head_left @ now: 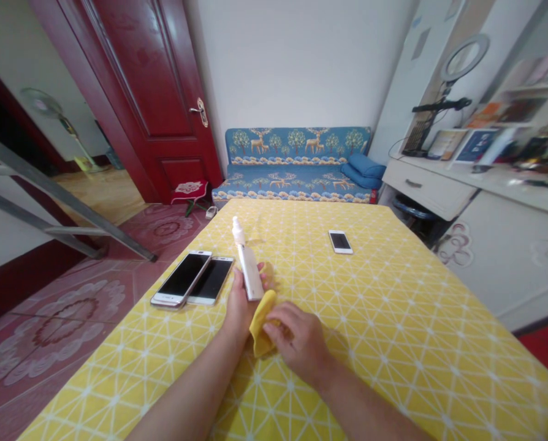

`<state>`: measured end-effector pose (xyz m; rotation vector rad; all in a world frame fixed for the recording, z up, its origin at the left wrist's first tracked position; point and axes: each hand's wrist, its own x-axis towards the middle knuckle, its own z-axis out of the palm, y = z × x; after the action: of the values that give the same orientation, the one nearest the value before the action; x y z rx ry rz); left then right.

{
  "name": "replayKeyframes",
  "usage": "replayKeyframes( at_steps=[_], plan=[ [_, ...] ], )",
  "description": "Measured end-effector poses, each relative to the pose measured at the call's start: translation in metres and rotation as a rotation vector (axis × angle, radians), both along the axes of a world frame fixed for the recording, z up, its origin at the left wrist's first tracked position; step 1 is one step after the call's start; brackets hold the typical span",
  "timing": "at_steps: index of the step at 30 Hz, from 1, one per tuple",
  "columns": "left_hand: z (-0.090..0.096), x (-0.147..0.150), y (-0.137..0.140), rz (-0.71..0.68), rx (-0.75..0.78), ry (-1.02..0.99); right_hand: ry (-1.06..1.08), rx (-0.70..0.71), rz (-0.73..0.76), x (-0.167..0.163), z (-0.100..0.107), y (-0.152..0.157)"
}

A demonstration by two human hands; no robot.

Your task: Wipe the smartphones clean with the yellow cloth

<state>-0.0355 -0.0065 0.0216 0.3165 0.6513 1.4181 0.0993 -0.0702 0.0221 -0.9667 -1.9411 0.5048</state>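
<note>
1. The step in hand appears to be preparation: the left hand (pixel 238 303) steadies a slim white rectangular phone (pixel 251 272), thumb and fingers gripping its opposite edges.
2. The right hand (pixel 296 334) pinches a folded bright-yellow cloth (pixel 262 324) between thumb and fingers. Landmark: the white plastic spray bottle (pixel 237 229) – the phone is just on its near side, the cloth nearer the person.
3. Bringing cloth to phone would call for a flatter fold and a firm left hold; I cannot tell whether they touch.
4. The phone is tilted – its long axis runs from a far end by the bottle to a near end pointing toward the person, slightly rightward.
</note>
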Motion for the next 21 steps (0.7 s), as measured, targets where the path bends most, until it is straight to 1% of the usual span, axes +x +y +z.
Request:
replayKeyframes(
  at_steps=[2,4,8,10,11,13,15,17,19,21],
  plan=[
    [-0.001,0.005,-0.003,-0.010,0.052,0.151,0.091,-0.134,-0.118,0.003,-0.004,0.006],
    [-0.002,0.012,-0.008,-0.041,0.146,0.272,0.170,-0.235,-0.183,0.006,-0.011,0.014],
    [-0.003,0.025,-0.017,-0.181,0.361,0.458,0.346,-0.335,-0.273,0.011,-0.020,0.027],
    [-0.005,0.028,-0.020,-0.228,0.422,0.519,0.443,-0.412,-0.300,0.017,-0.021,0.032],
    [-0.007,0.028,-0.022,-0.245,0.449,0.559,0.485,-0.428,-0.317,0.020,-0.020,0.034],
    [-0.011,0.028,-0.025,-0.281,0.545,0.725,0.530,-0.403,-0.377,0.029,-0.019,0.037],
    [-0.015,0.028,-0.027,-0.321,0.703,0.997,0.536,-0.383,-0.463,0.041,-0.019,0.042],
    [-0.017,0.028,-0.027,-0.381,0.870,1.253,0.541,-0.416,-0.538,0.056,-0.021,0.048],
    [-0.017,0.028,-0.027,-0.437,0.984,1.404,0.534,-0.401,-0.639,0.077,-0.025,0.057],
    [-0.015,0.028,-0.027,-0.451,1.049,1.462,0.463,-0.280,-0.817,0.104,-0.030,0.067]
  ],
)
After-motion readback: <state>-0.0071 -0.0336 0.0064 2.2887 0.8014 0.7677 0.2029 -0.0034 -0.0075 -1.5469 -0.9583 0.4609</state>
